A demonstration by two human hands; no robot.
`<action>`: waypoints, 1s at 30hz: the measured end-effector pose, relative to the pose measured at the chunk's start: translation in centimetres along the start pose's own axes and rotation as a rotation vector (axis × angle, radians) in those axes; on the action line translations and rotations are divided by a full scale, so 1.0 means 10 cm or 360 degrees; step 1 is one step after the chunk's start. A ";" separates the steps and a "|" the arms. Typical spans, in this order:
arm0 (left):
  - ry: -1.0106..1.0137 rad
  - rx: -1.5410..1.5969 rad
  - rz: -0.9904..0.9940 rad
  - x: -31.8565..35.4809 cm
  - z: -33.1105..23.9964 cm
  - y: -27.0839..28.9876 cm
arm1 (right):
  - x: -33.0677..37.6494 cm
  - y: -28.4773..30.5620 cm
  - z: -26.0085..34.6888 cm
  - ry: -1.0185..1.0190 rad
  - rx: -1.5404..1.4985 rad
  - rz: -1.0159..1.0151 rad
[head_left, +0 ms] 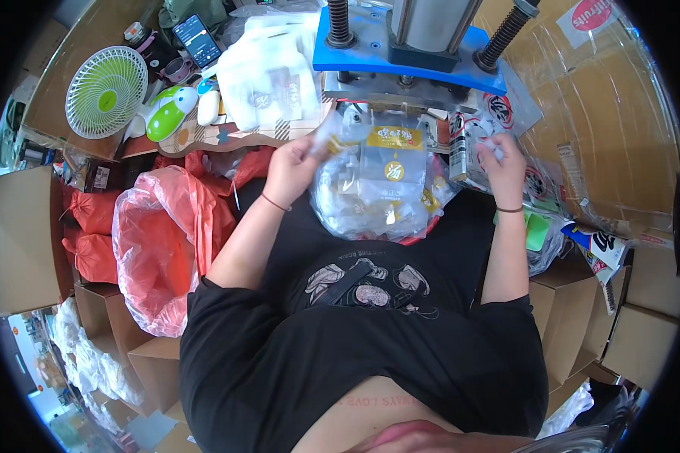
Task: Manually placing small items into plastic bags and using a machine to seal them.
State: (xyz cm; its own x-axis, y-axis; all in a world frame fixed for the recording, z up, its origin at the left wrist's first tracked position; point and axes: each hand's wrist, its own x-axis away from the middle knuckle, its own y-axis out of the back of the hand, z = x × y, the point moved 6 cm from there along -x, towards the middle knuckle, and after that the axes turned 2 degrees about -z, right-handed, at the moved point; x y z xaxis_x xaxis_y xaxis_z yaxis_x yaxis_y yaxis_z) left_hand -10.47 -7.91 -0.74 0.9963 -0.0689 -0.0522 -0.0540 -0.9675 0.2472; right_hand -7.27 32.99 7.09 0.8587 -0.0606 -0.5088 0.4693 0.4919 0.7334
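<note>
My left hand [291, 170] is closed on a small clear plastic bag with yellow print [338, 145], which is smeared by motion. It hangs at the left edge of a heap of similar bags in front of me. On that heap lies a flat clear bag [393, 167] with a yellow band and a yellow round mark. To the right, my right hand [505, 167] is pinched, thumb against fingers, beside a stack of clear bags with dark print [465, 155]. What its fingertips hold, if anything, I cannot make out.
A press with a blue plate [408, 57] stands just beyond the heap. White bags [268, 83] are piled left of it, near a green-and-white fan [107, 94] and a phone [196, 40]. A red-lined bin [159, 249] sits at my left; a cardboard wall [604, 98] rises at right.
</note>
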 end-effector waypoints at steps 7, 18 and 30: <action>0.0055 0.0044 0.0654 0.30 -0.41 -0.74 | -0.01 -0.21 1.02 -0.0317 -0.1436 0.0618; 0.0612 0.0929 0.1227 0.72 -0.52 -1.37 | -0.19 0.05 1.13 0.0041 -0.0749 0.0929; 0.0861 0.1290 0.0757 -0.08 -0.23 -1.31 | -0.04 -0.10 -0.07 0.0318 0.0025 -0.0133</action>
State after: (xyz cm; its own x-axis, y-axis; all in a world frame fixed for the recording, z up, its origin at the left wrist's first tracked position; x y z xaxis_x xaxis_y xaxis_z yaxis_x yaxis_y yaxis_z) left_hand -10.41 5.40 -1.68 0.7483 -0.5553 0.3629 -0.2733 -0.7566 -0.5941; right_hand -8.25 33.09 6.24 0.7594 0.0735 -0.6465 0.5418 0.4786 0.6909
